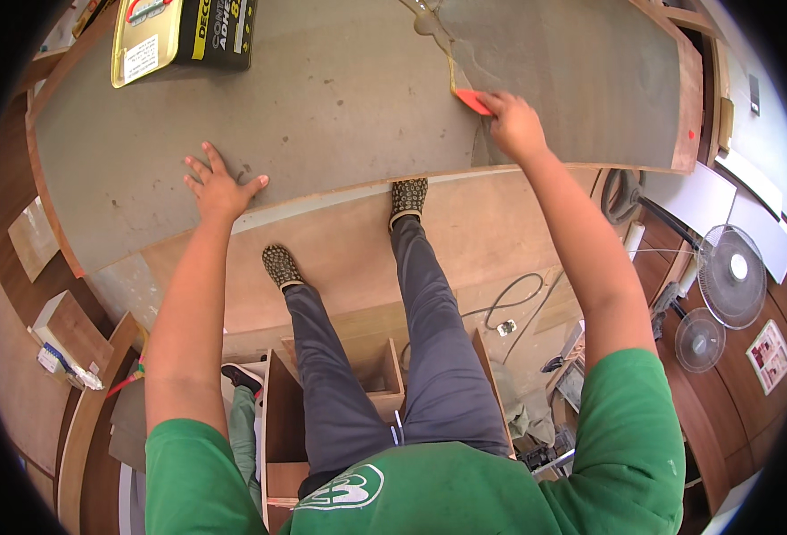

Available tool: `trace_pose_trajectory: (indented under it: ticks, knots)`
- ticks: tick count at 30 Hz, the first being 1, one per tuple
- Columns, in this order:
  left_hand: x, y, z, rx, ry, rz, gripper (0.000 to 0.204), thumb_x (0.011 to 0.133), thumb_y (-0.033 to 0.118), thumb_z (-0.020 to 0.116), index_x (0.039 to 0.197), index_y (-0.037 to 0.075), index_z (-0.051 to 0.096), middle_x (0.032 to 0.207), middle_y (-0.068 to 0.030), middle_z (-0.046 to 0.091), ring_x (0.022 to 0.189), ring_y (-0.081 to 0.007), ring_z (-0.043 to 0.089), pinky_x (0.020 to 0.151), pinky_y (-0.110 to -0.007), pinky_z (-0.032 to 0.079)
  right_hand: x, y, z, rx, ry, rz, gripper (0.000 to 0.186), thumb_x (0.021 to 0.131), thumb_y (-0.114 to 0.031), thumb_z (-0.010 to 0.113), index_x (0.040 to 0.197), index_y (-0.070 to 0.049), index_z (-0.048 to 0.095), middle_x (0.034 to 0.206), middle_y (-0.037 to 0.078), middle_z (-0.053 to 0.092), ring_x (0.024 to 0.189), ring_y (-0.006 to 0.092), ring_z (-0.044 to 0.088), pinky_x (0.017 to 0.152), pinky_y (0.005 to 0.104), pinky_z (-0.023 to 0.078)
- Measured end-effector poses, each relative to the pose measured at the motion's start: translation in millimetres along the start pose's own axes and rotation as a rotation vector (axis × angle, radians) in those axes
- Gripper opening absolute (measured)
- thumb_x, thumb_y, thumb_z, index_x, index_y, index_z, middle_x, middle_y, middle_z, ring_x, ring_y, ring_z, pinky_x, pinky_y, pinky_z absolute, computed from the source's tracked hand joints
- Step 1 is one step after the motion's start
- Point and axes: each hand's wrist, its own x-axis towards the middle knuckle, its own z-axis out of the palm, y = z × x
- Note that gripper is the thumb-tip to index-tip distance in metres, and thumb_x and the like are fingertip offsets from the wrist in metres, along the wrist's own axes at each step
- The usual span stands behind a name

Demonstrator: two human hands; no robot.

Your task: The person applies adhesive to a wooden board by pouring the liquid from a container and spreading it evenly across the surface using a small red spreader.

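Observation:
My right hand [516, 127] grips a small red spreader [473, 102], its edge against the large grey board [322, 134]. From the spreader's edge a line of yellowish glue [436, 34] runs up the board to the far edge of view. Right of that line the surface looks wet and smooth; on the left it is dull with dark specks. My left hand [222, 189] lies on the board near its front edge, fingers spread, holding nothing. At the far left a black and yellow adhesive tin [206, 36] stands on the board.
Below the board's front edge is a brown wooden panel [340, 259], with my shoes against it. A fan [730, 267] lies at the right, near a dark wheel-like ring [623, 196]. Cables [514, 294] trail on the floor. A wooden box [72, 325] with a brush stands at the left.

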Motion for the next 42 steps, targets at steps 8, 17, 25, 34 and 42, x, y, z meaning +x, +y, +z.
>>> trace_pose_trajectory:
  ticks: [8, 17, 25, 34, 42]
  knots:
    - [-7.7, 8.8, -11.5, -0.032, -0.035, -0.023, 0.137, 0.07, 0.065, 0.081, 0.162, 0.018, -0.008, 0.166, -0.0284, -0.005, 0.151, -0.0532, 0.001, 0.123, -0.053, 0.017, -142.8, -17.5, 29.1, -0.002, -0.185, -0.012, 0.04, 0.084, -0.001, 0.054, 0.119, -0.013, 0.07, 0.12, 0.009, 0.068, 0.107, 0.0344, 0.062, 0.092, 0.0467, 0.049]
    - [-12.0, 0.0, -19.0, -0.031, -0.025, -0.045, 0.136, 0.07, 0.062, 0.082, 0.162, 0.021, -0.009, 0.167, -0.0239, -0.007, 0.151, -0.0522, 0.003, 0.121, -0.056, 0.024, -104.7, -72.8, -71.4, 1.059, -0.039, 0.456, 0.037, 0.097, -0.001, 0.053, 0.13, -0.01, 0.065, 0.112, 0.008, 0.069, 0.105, 0.0168, 0.063, 0.094, 0.0341, 0.049]
    - [-14.1, 15.2, -16.9, -0.073, -0.006, 0.003, 0.136, 0.068, 0.063, 0.083, 0.162, 0.02, -0.006, 0.167, -0.0256, -0.005, 0.15, -0.0544, 0.004, 0.122, -0.053, 0.023, 84.2, -41.2, -41.4, 0.115, 0.238, 0.07, 0.027, 0.094, -0.011, 0.051, 0.116, -0.009, 0.067, 0.116, 0.016, 0.067, 0.109, 0.0381, 0.062, 0.093, 0.0456, 0.051]
    - [-17.9, 8.5, -25.3, -0.05, -0.043, -0.058, 0.137, 0.068, 0.061, 0.084, 0.162, 0.024, -0.008, 0.168, -0.0224, -0.006, 0.15, -0.0537, 0.006, 0.121, -0.053, 0.028, 173.5, -4.5, -44.8, 0.255, 0.157, 0.401, 0.035, 0.089, -0.021, 0.049, 0.112, -0.004, 0.069, 0.11, 0.026, 0.07, 0.106, 0.0406, 0.066, 0.092, 0.0473, 0.051]
    - [-18.9, 14.7, -36.0, -0.093, -0.119, -0.088, 0.133, 0.072, 0.057, 0.084, 0.162, 0.024, -0.008, 0.168, -0.0212, -0.009, 0.152, -0.0496, 0.003, 0.12, -0.057, 0.027, 241.2, -4.0, -44.5, 0.516, -0.01, 0.462, 0.032, 0.085, -0.016, 0.052, 0.108, -0.003, 0.071, 0.099, 0.019, 0.073, 0.094, 0.0339, 0.07, 0.083, 0.0419, 0.053]
